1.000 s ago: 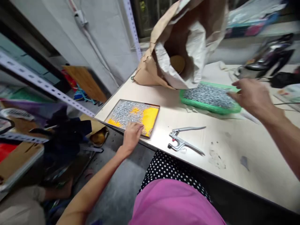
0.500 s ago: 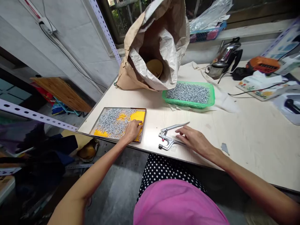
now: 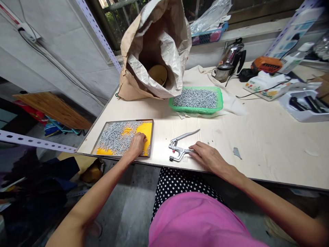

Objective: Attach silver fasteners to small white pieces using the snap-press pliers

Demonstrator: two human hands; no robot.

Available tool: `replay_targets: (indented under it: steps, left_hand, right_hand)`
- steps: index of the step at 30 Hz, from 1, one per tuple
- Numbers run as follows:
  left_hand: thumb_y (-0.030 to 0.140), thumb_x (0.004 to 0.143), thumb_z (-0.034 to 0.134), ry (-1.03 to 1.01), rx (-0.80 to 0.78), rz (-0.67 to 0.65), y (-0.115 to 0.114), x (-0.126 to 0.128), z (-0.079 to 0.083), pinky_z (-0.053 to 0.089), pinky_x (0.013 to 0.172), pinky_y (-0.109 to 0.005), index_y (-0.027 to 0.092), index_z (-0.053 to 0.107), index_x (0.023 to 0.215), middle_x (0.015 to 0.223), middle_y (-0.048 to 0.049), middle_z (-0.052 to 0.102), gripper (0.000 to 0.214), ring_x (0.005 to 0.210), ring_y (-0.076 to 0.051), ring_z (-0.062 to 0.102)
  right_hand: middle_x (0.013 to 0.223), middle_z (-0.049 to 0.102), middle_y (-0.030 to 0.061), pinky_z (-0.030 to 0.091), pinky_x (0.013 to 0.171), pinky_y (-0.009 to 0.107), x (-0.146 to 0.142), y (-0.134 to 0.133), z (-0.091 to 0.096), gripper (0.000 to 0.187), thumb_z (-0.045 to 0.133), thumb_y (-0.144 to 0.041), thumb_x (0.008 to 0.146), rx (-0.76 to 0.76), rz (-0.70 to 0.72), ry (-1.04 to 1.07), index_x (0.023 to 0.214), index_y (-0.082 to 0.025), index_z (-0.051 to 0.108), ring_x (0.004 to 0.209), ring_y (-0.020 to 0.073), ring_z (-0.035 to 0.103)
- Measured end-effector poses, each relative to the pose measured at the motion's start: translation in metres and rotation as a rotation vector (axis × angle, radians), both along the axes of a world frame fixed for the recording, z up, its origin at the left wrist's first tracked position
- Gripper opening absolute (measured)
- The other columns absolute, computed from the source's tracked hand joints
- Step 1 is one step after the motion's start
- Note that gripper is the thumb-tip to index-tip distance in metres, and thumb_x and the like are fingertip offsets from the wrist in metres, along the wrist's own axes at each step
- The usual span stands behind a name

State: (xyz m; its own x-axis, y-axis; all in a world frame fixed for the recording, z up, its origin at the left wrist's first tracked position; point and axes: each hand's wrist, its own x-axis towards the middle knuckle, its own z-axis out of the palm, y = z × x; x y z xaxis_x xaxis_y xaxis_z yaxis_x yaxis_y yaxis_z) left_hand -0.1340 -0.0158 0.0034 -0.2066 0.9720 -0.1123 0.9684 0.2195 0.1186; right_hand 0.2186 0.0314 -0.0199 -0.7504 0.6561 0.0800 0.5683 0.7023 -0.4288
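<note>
My left hand [image 3: 137, 144] is over the right side of a shallow tray [image 3: 152, 137], its fingers drawn together above the yellow bottom. What the fingertips hold, if anything, is hidden. Many small silvery metal pins [image 3: 113, 135] cover most of the tray. On the table beside it lie metal hand pliers [image 3: 177, 153] with a spring and a small red part at the jaw, handles spread apart. My right hand [image 3: 209, 157] is closed over the end of the lower handle; the upper handle stands free of it.
A green basket [image 3: 218, 108] full of similar pins stands behind the pliers. Left of it leans a large open paper sack [image 3: 131, 82] with a round bowl inside. A metal pot [image 3: 232, 55], mug, orange tool battery [image 3: 267, 64] and tissue pack occupy the back right. A grey scrap [image 3: 236, 153] lies at right.
My right hand has lowered from between the handles and closed over the lower one. My left fingers have curled in closer together over the tray. The view has shifted right.
</note>
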Motion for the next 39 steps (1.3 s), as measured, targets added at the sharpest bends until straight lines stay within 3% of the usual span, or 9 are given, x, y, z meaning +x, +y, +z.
replay_targets:
  steps: [6,10,13,16,18,22,26,32,39]
  left_hand:
    - [0.019,0.095,0.045,0.115,-0.044,0.015,-0.004,0.001,-0.002,0.050,0.083,-0.033,0.011,0.074,0.093,0.098,-0.0154,0.069,0.030,0.097,-0.026,0.066]
    - [0.016,0.092,0.046,0.114,0.018,0.018,-0.006,0.010,0.011,0.051,0.085,-0.035,0.013,0.074,0.089,0.097,-0.0149,0.071,0.028,0.098,-0.027,0.067]
    - [0.022,0.089,0.053,-0.100,0.147,0.030,-0.008,0.031,0.026,0.052,0.083,-0.033,0.016,0.075,0.091,0.094,-0.0114,0.074,0.022,0.091,-0.024,0.068]
    - [0.033,0.085,0.062,-0.498,0.071,0.105,-0.009,0.064,0.034,0.051,0.062,-0.027,0.018,0.075,0.092,0.073,-0.0029,0.072,0.021,0.065,-0.017,0.065]
    - [0.035,0.080,0.067,-0.699,-0.061,0.169,-0.009,0.086,0.031,0.044,0.050,-0.024,0.017,0.074,0.084,0.059,0.0012,0.065,0.020,0.050,-0.013,0.057]
    - [0.043,0.074,0.074,-0.878,-0.235,0.239,-0.007,0.111,0.016,0.028,0.042,-0.021,0.016,0.067,0.064,0.045,0.0055,0.050,0.029,0.039,-0.008,0.040]
    - [0.055,0.071,0.076,-0.998,-0.324,0.245,-0.006,0.113,0.008,0.019,0.040,-0.022,0.018,0.058,0.055,0.040,0.0068,0.042,0.045,0.036,-0.006,0.031]
    - [0.051,0.066,0.082,-1.035,-0.338,0.373,-0.006,0.113,0.005,0.017,0.038,-0.021,0.016,0.062,0.062,0.041,0.0084,0.042,0.040,0.034,-0.005,0.031]
    - [0.050,0.057,0.088,-1.114,-0.454,0.421,-0.002,0.108,0.002,0.017,0.036,-0.021,0.018,0.055,0.058,0.039,0.0076,0.046,0.045,0.033,-0.004,0.032]
  right_hand:
    - [0.102,0.065,0.0089,0.049,0.080,0.032,-0.004,-0.001,0.004,0.020,0.051,-0.024,0.101,-0.017,-0.008,-0.133,0.106,-0.017,0.069,0.093,0.0210,0.064]
    - [0.099,0.066,0.0089,0.044,0.079,0.031,-0.006,0.001,0.002,0.021,0.050,-0.024,0.103,0.015,-0.018,-0.144,0.099,-0.017,0.069,0.092,0.0210,0.062]
    - [0.097,0.066,0.0091,0.041,0.075,0.031,-0.009,0.001,0.002,0.019,0.051,-0.023,0.102,0.032,-0.016,-0.171,0.096,-0.015,0.068,0.088,0.0205,0.061]
    - [0.098,0.067,0.0091,0.037,0.072,0.030,-0.011,0.003,0.002,0.016,0.051,-0.018,0.101,0.037,0.002,-0.187,0.095,-0.015,0.066,0.084,0.0192,0.059]
    - [0.099,0.067,0.0086,0.036,0.070,0.030,-0.012,0.004,0.000,0.016,0.050,-0.016,0.100,0.041,0.008,-0.186,0.095,-0.016,0.065,0.083,0.0184,0.058]
    - [0.100,0.066,0.0081,0.033,0.068,0.030,-0.012,0.005,-0.007,0.016,0.048,-0.016,0.100,0.078,0.006,-0.185,0.099,-0.017,0.064,0.082,0.0179,0.056]
    - [0.099,0.065,0.0083,0.031,0.067,0.031,-0.012,0.005,-0.010,0.018,0.047,-0.016,0.100,0.091,-0.004,-0.182,0.101,-0.017,0.065,0.081,0.0182,0.055]
    - [0.099,0.066,0.0085,0.030,0.067,0.032,-0.012,0.003,-0.007,0.019,0.046,-0.016,0.101,0.070,-0.021,-0.176,0.102,-0.016,0.065,0.080,0.0178,0.055]
    - [0.098,0.065,0.0078,0.028,0.065,0.032,-0.010,0.002,-0.007,0.018,0.047,-0.015,0.101,0.080,-0.024,-0.140,0.100,-0.016,0.064,0.078,0.0171,0.054]
